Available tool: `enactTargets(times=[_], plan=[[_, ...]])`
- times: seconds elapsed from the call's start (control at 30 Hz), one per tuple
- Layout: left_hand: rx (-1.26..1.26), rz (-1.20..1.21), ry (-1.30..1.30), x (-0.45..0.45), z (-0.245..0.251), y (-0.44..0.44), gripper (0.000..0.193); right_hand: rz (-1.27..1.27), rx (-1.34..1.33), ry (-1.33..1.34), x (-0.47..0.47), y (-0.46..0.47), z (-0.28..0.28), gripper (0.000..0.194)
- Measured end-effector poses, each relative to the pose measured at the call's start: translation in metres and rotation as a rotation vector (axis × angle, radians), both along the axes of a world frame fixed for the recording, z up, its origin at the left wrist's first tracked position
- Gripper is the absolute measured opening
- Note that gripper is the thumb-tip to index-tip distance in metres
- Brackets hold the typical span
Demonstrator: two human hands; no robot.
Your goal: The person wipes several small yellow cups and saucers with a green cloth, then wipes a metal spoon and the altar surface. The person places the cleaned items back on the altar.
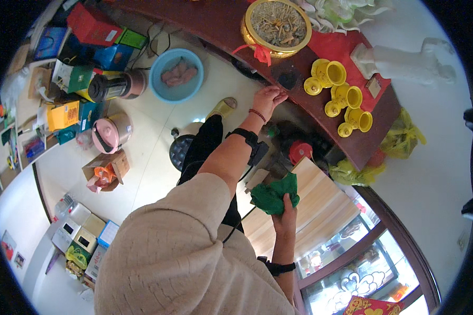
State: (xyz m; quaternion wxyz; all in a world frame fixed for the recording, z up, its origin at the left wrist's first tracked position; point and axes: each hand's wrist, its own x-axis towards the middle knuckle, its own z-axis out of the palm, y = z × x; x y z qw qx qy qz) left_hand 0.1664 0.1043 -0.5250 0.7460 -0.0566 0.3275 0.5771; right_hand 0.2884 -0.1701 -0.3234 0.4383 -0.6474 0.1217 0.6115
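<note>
My left hand [270,98], with a dark red bead bracelet at its wrist, is at the edge of a dark red table [319,114]. Its fingers are bent and close together; whether they pinch something small cannot be seen. A dark round patch [287,80] lies on the tabletop just beyond the fingertips. Lower right, my right hand [285,214] grips a bunched green cloth [276,193]. On the table are a golden incense bowl [276,24] full of ash and stick stubs, with a red ribbon, and several yellow cups [336,73] with lidded pots beside them.
A white figurine [406,63] lies across the red cloth [335,45] in this view. On the floor are a blue basin [176,75], a pink rice cooker [106,136], an open cardboard box [120,163] and a black stool [180,151]. A wood-topped cabinet [319,204] stands near my right hand.
</note>
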Motion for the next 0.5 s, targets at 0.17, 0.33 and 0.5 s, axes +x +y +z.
enactTargets(times=[0.17, 0.33, 0.5], plan=[[-0.017, -0.013, -0.235, -0.006, -0.002, -0.005, 0.008, -0.017, -0.015, -0.010, -0.004, 0.003, 0.000, 0.038], [-0.065, 0.029, -0.337, 0.008, -0.016, -0.007, 0.006, 0.026, -0.017, -0.030, -0.004, 0.006, -0.001, 0.040], [-0.007, 0.217, -0.572, 0.032, -0.027, -0.009, 0.004, 0.074, -0.029, -0.011, 0.002, 0.005, -0.005, 0.045]])
